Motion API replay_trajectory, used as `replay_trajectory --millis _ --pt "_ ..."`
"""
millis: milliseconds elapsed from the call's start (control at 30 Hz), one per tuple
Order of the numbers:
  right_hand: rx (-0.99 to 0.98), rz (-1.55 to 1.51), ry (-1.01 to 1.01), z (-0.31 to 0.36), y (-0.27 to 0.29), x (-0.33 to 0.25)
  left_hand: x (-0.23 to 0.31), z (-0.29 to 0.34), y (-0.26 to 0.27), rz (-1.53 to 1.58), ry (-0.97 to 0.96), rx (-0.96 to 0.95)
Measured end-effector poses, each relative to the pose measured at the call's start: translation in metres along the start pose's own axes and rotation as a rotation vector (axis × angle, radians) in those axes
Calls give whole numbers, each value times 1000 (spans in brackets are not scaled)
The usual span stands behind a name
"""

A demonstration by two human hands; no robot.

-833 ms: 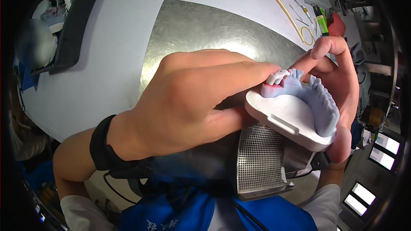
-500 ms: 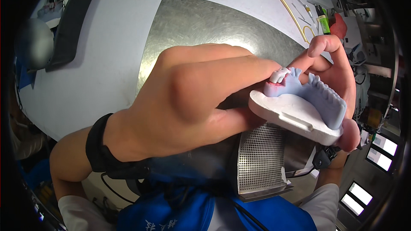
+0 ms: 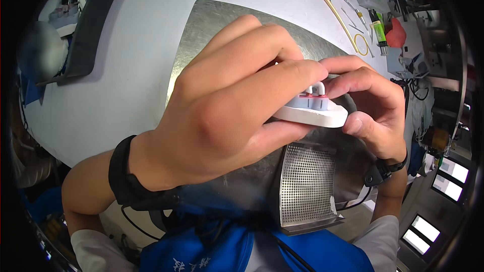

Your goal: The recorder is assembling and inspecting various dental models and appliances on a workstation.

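My left hand (image 3: 222, 95) is closed on a dental model (image 3: 312, 117), with its thumb under the white base and its index finger over the top. Blue-grey gum and white teeth (image 3: 318, 88) show on the end facing me, with a thin red line between them. Most of the arch is hidden behind the left fingers. Curled round the right end of the model is my right hand (image 3: 375, 103). Its index fingertip is beside the white teeth and its thumb tip meets the edge of the base.
Below the model is a perforated metal plate (image 3: 308, 186). A metal sheet (image 3: 201, 30) covers part of the white table (image 3: 136, 60). Thin tools, including a long wooden stick (image 3: 335, 10), lie at the far right by a green-and-black tube (image 3: 378, 27). A black-edged tray (image 3: 96, 30) stands far left.
The model has moved left and turned, so the long blue-grey tooth row has gone from sight. My right hand has shifted its grip, with its fingers now at the teeth and base edge.
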State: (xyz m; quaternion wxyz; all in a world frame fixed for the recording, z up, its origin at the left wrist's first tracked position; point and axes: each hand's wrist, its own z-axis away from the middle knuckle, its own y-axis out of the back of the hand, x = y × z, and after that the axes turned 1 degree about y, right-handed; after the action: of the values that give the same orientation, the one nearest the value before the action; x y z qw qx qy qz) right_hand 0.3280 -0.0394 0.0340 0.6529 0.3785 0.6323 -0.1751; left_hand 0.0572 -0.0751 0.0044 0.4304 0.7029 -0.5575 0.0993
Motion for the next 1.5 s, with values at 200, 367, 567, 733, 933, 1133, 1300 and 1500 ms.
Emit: replay_trajectory --millis 200,367,567,733,933,1133,1300,1500 --pt "66 -162 -115 3 -7 4 -3 2 -3 24 27 67" --pt "67 -209 -92 2 -9 5 0 1 2 -34 -26 62" --pt "-67 -352 -5 2 -3 10 1 -3 5 -81 -64 20" --pt "-67 -401 -14 1 -5 10 2 -3 9 -100 -63 1" --pt "35 -202 -36 2 -5 12 -12 8 -4 -8 -2 25" --pt "191 87 86 4 3 5 0 0 -10 350 184 77" --pt "123 804 415 7 3 -27 0 4 -7 317 229 -9" --pt "132 823 507 11 -4 -28 3 1 -3 132 126 -46"
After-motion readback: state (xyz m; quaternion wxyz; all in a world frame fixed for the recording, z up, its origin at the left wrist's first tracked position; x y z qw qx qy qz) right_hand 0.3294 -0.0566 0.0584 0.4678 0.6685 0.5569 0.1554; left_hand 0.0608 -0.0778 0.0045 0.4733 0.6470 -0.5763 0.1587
